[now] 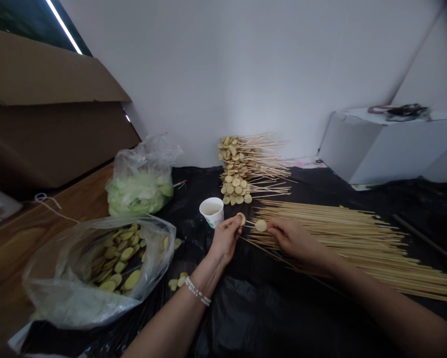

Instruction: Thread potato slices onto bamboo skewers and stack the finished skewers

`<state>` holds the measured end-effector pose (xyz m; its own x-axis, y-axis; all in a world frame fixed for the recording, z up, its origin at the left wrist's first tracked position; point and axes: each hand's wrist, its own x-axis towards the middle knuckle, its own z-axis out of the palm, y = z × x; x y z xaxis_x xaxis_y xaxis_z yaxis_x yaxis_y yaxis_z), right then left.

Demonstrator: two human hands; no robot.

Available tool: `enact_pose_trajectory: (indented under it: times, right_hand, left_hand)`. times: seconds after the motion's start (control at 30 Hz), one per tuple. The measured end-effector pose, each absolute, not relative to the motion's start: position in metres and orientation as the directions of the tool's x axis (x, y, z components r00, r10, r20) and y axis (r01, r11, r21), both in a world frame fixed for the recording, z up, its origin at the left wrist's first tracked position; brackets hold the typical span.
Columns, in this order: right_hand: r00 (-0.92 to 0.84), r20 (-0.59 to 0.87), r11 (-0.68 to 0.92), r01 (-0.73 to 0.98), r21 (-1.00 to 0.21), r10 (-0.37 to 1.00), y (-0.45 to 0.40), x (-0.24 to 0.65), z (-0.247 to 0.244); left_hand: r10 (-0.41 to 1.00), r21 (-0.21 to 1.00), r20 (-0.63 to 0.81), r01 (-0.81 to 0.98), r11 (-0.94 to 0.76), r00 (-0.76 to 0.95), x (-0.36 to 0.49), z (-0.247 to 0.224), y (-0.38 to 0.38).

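My left hand (pixel 226 237) pinches a pale round slice (pixel 241 219) at the tip of a thin wooden skewer. Another slice (pixel 261 225) sits on the same skewer, beside the fingers of my right hand (pixel 288 237), which are closed on the skewer. Behind my hands lies a stack of skewered slices (pixel 233 189), their bare sticks pointing right. Many loose skewers (pixel 342 238) are spread under and beyond my right hand. A white paper cup (pixel 212 211) stands just behind my left hand.
An open plastic bag (pixel 74 293) of slices lies at the left, a tied bag (pixel 141 181) of pale green pieces behind it. Loose slices (pixel 174 284) rest on the black sheet (pixel 241 318). Cardboard (pixel 51 139) stands far left, a white box (pixel 372 144) back right.
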<state>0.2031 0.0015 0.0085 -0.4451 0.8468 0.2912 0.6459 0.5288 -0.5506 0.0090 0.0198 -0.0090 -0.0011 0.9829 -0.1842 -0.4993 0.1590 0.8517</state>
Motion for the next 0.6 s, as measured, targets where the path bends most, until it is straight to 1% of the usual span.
enact_pose_trajectory:
  times: [0.13,0.2,0.33,0.5,0.6]
  right_hand:
    - [-0.430,0.346,0.552,0.661,-0.509,0.834,0.0017,0.2023,0.0059]
    - [-0.424,0.367,0.560,0.656,-0.507,0.828,0.0015,0.2021,0.0052]
    - [-0.422,0.320,0.528,0.630,-0.569,0.848,0.0005,0.2019,0.0064]
    - [-0.419,0.374,0.560,0.664,-0.495,0.827,-0.0011,0.1992,0.0066]
    - [-0.415,0.359,0.548,0.652,-0.523,0.836,-0.0009,0.1986,0.0067]
  left_hand:
    - [0.981,0.847,-0.192,-0.504,0.169,0.007,0.0088,-0.0078,0.0195]
    - [0.982,0.847,-0.190,-0.504,0.170,0.012,0.0089,-0.0064,0.0189]
    - [0.983,0.850,-0.183,-0.498,0.170,0.025,0.0093,-0.0046,0.0175]
    - [0.982,0.848,-0.187,-0.500,0.173,0.021,0.0102,-0.0047,0.0170]
    - [0.982,0.849,-0.184,-0.499,0.173,0.026,0.0102,-0.0041,0.0168]
